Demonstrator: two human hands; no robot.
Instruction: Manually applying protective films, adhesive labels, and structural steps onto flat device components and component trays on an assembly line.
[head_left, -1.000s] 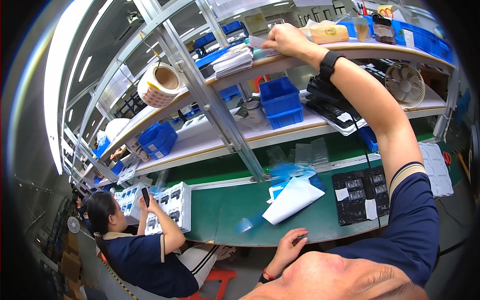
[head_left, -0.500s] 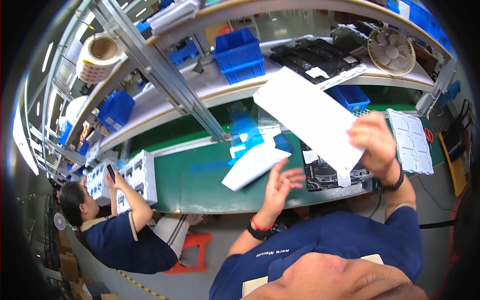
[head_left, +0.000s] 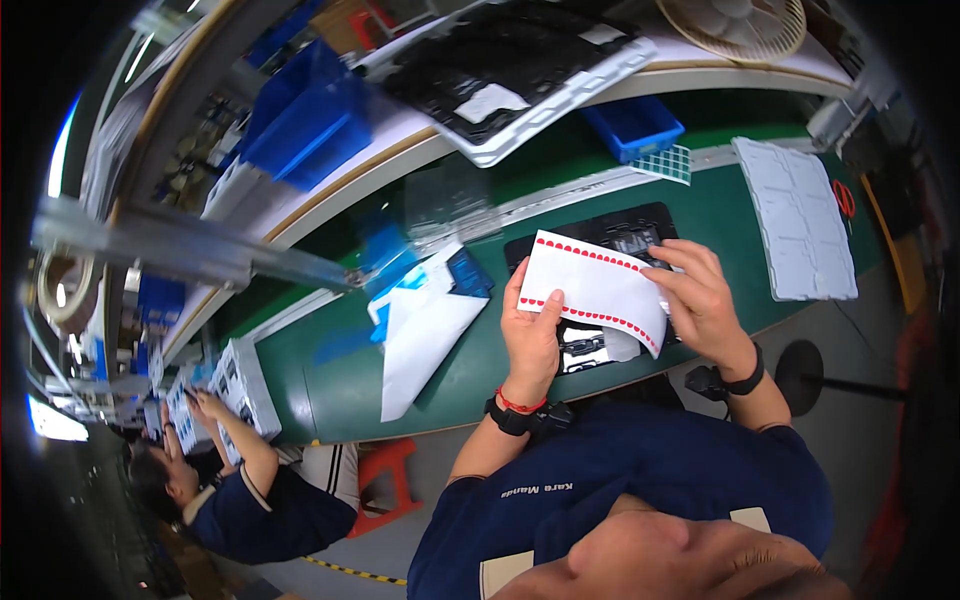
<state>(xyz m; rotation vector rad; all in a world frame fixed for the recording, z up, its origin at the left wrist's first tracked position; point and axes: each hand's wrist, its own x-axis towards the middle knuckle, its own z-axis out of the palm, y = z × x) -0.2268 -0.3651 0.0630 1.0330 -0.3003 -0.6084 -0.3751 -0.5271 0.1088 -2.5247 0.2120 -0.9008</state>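
Both hands grip a white sheet (head_left: pixel 597 288) edged with rows of red dots, the left hand (head_left: pixel 530 330) at its left end and the right hand (head_left: pixel 700 300) at its right. The sheet is held just above a black tray (head_left: pixel 610 232) on the green counter (head_left: pixel 330 370). Left of the sheet lies a white bag (head_left: pixel 425 335); to its right, a pale moulded tray (head_left: pixel 797 215).

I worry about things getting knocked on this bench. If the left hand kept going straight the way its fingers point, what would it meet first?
The left hand points up and away over the white sheet it grips. Beyond that, probably the black tray on the green bench; depth is unclear.
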